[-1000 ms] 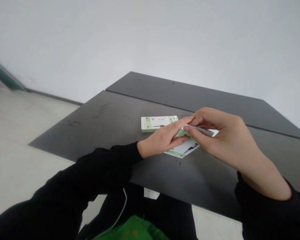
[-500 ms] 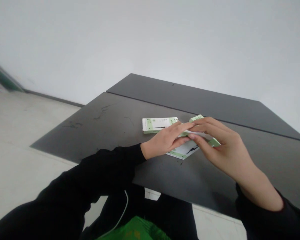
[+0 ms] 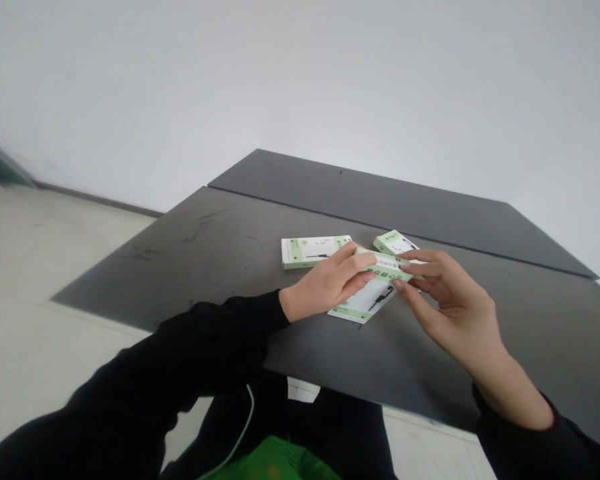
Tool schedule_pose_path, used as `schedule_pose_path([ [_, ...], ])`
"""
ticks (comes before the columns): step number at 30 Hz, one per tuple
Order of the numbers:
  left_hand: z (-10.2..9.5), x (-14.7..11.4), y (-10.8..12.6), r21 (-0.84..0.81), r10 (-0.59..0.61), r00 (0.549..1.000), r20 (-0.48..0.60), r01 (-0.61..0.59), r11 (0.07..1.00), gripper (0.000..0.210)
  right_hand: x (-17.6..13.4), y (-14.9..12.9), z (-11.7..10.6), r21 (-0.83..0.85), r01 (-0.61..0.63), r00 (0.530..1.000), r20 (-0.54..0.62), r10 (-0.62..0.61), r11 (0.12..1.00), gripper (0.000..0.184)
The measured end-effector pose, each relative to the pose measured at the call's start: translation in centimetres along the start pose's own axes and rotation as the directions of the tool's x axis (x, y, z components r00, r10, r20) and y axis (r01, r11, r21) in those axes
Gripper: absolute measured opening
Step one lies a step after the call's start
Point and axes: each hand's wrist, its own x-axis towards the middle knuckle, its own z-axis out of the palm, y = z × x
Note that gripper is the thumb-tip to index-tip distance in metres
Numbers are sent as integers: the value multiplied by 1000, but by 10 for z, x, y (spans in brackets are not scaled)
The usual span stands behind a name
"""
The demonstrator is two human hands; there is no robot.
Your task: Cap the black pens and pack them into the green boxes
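Both my hands hold a small white-and-green cardboard box point(image 3: 386, 272) between their fingertips, above the dark table. My left hand point(image 3: 333, 277) pinches its left end. At the right end, the thumb and fingers of my right hand point(image 3: 450, 297) grip it. A narrow printed side with dark characters faces me. Just below it shows a white-and-green printed panel point(image 3: 355, 308) with a black picture; I cannot tell whether it belongs to the held box or another. A similar box point(image 3: 313, 249) lies left of my left hand, and another box point(image 3: 391, 241) lies behind, partly covered by my right fingers.
The dark tabletop point(image 3: 220, 260) has scuff marks on its left, and a seam divides off its far section point(image 3: 405, 200). A white wall point(image 3: 300, 80) stands behind. A white cable point(image 3: 245, 427) hangs by my lap, near a small white piece point(image 3: 303, 389) at the table's front edge.
The held box has tipped so its printed narrow side now shows, where a white edge or flap showed before. My right fingers have moved slightly right and spread wider.
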Motion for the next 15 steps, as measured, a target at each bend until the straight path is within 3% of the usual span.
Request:
schedule_pose_path([
  [4,0,1,4,-70,1,996,-87,-7,998,23,-12,12,19,242,-261,949,239,203,934,58],
  [6,1,1,6,-103,-46,993,-107,35,994,24,-16,19,25,222,-309,922,307,235,925,49],
  [8,1,0,7,-169,-105,990,-91,89,982,32,-12,29,21,196,-294,937,252,242,936,39],
  [11,1,-2,4,-288,-208,975,-82,176,941,45,21,54,-10,211,-280,957,138,255,937,32],
  [13,-2,-2,-2,-264,-257,963,-80,228,937,36,59,79,-40,172,-328,941,143,305,929,20],
  [15,-7,-1,-9,-160,-256,966,-24,249,955,22,99,110,-67,-73,-311,947,67,315,948,28],
])
